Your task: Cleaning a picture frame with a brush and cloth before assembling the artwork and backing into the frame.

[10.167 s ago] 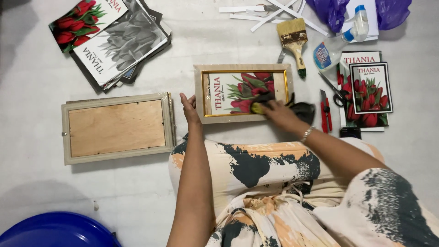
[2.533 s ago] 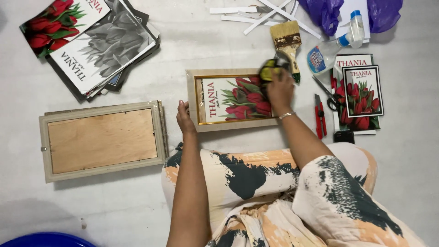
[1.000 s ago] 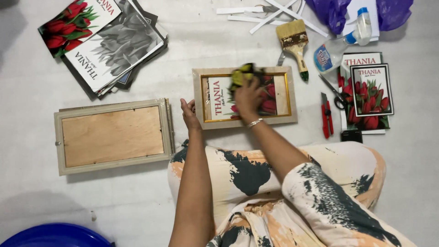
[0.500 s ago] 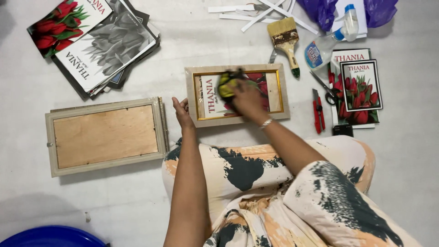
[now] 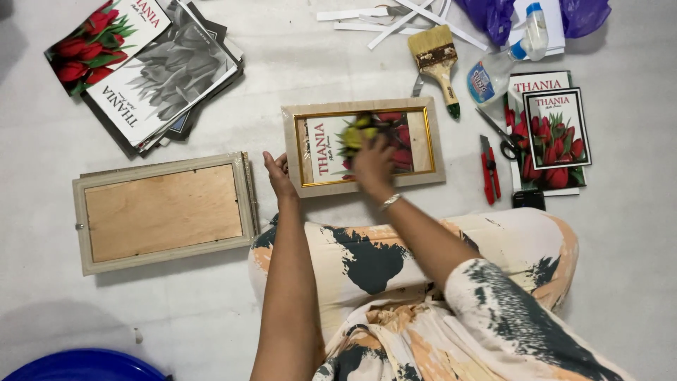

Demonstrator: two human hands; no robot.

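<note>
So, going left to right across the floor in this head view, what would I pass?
Face-down wooden frame → left hand on the picture frame's corner → right hand pressing a yellow cloth → red utility knife → small tulip prints.

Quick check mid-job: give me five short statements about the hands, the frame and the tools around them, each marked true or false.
1. The right hand presses a yellow-green cloth on the picture frame. True.
2. The left hand holds the paintbrush. False: it steadies the frame's lower left corner; the brush lies untouched.
3. A second frame lies back-up to the left. True.
4. The red cutter lies inside the frame. False: it lies on the floor to its right.
5. Scissors lie beside the cutter. True.
</note>
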